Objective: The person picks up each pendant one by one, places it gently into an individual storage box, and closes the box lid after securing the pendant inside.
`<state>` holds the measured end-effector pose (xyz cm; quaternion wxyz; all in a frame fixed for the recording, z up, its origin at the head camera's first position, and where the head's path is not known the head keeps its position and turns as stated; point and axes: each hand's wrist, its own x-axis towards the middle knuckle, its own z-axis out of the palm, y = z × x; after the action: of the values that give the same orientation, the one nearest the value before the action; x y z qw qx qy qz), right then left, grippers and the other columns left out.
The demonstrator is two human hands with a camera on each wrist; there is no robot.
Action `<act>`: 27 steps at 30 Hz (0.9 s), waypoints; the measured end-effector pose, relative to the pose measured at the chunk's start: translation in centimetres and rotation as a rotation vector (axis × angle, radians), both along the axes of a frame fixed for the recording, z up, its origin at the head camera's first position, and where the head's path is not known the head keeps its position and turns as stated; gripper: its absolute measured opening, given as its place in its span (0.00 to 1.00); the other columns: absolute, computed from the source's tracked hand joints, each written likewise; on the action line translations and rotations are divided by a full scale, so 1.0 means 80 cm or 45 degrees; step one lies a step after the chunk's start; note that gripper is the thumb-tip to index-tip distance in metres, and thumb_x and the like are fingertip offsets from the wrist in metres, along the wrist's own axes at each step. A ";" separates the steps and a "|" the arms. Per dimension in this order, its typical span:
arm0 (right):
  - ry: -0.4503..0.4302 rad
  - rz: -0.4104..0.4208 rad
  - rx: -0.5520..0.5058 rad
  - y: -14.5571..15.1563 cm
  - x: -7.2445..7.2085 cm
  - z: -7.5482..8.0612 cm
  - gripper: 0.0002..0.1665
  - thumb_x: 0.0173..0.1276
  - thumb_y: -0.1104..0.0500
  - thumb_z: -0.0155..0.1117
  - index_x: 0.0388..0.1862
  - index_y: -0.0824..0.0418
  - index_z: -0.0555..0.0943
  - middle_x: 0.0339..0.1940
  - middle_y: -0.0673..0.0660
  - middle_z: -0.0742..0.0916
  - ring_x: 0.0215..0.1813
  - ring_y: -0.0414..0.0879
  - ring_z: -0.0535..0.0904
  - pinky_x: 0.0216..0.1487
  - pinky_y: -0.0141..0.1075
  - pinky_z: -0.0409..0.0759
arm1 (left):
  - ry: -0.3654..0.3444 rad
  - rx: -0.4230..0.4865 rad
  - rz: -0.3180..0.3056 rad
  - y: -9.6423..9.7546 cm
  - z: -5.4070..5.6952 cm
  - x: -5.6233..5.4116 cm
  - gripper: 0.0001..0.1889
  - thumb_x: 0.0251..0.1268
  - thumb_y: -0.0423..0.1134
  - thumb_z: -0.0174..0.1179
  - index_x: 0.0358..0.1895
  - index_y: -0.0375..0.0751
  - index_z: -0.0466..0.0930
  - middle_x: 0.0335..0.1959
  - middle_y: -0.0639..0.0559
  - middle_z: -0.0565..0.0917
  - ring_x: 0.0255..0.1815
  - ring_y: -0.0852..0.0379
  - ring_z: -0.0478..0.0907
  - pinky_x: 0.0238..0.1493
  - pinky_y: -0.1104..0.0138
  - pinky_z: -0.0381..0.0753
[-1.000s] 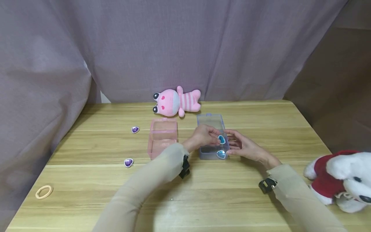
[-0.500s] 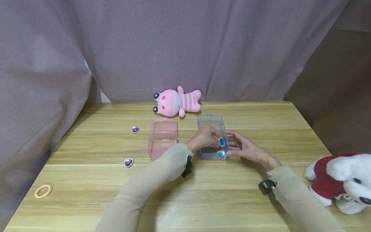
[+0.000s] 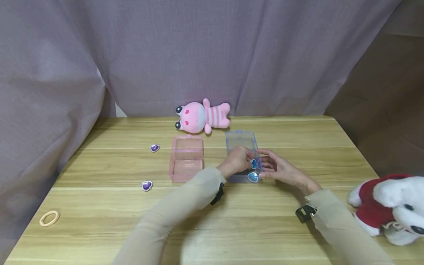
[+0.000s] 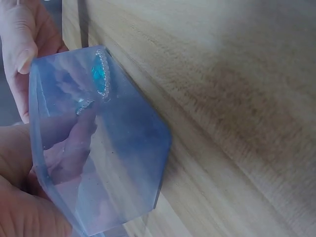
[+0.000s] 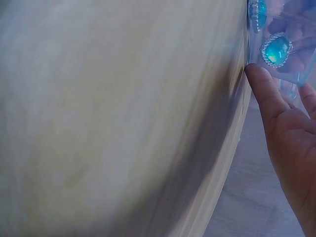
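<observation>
The left hand [image 3: 236,160] pinches a blue heart-shaped gem with a beaded white rim [image 3: 254,164] between thumb and fingers, inside the open, translucent blue plastic box [image 3: 237,179]. A second blue heart gem [image 3: 253,177] sits at the box's near right corner. The right hand [image 3: 281,169] has its thumb and fingers apart, touching the outside of the box's right wall. To the left stands an open, translucent pink plastic box [image 3: 177,178]. Beyond both boxes, a pink striped plush toy [image 3: 212,116] lies along the far edge of the wooden tabletop [image 3: 265,228]. Two purple heart gems with white rims [image 3: 154,148] [image 3: 147,186] lie toward the left edge; a pale ring [image 3: 57,216] rests nearer the near left corner. A white plush dog in red [image 3: 375,202] is at the right edge.
</observation>
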<state>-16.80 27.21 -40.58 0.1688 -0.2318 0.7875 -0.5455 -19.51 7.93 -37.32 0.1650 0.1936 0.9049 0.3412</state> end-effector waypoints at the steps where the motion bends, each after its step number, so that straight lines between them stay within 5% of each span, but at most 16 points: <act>1: 0.000 0.003 0.002 0.000 0.000 0.000 0.46 0.61 0.68 0.65 0.72 0.70 0.49 0.63 0.78 0.68 0.65 0.69 0.64 0.60 0.25 0.72 | 0.005 -0.006 0.001 0.000 0.000 0.000 0.15 0.54 0.30 0.66 0.48 0.39 0.82 0.41 0.50 0.86 0.40 0.60 0.81 0.37 0.78 0.79; 16: -0.011 0.007 -0.011 -0.001 0.000 0.002 0.48 0.59 0.69 0.65 0.72 0.71 0.48 0.64 0.80 0.67 0.65 0.72 0.62 0.60 0.24 0.71 | 0.219 -0.166 -0.049 0.000 -0.005 0.002 0.13 0.56 0.33 0.66 0.46 0.43 0.85 0.37 0.53 0.87 0.39 0.60 0.80 0.37 0.76 0.77; 22: -0.010 0.003 0.000 -0.001 0.001 0.002 0.48 0.60 0.68 0.65 0.72 0.71 0.48 0.64 0.80 0.66 0.65 0.72 0.62 0.60 0.25 0.71 | 0.323 -0.200 -0.083 -0.002 -0.006 0.004 0.03 0.54 0.30 0.64 0.27 0.42 0.83 0.19 0.56 0.77 0.26 0.61 0.71 0.25 0.75 0.66; 27: -0.014 -0.002 0.007 0.000 0.001 0.002 0.48 0.60 0.68 0.65 0.72 0.70 0.49 0.64 0.79 0.67 0.65 0.71 0.62 0.60 0.25 0.71 | 0.361 -0.210 -0.104 -0.004 -0.005 0.004 0.17 0.52 0.28 0.63 0.15 0.43 0.65 0.14 0.58 0.63 0.21 0.62 0.62 0.20 0.75 0.57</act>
<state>-16.68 27.19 -40.44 0.1733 -0.2277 0.7884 -0.5446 -19.18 7.62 -37.75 0.0648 0.2621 0.9354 0.2283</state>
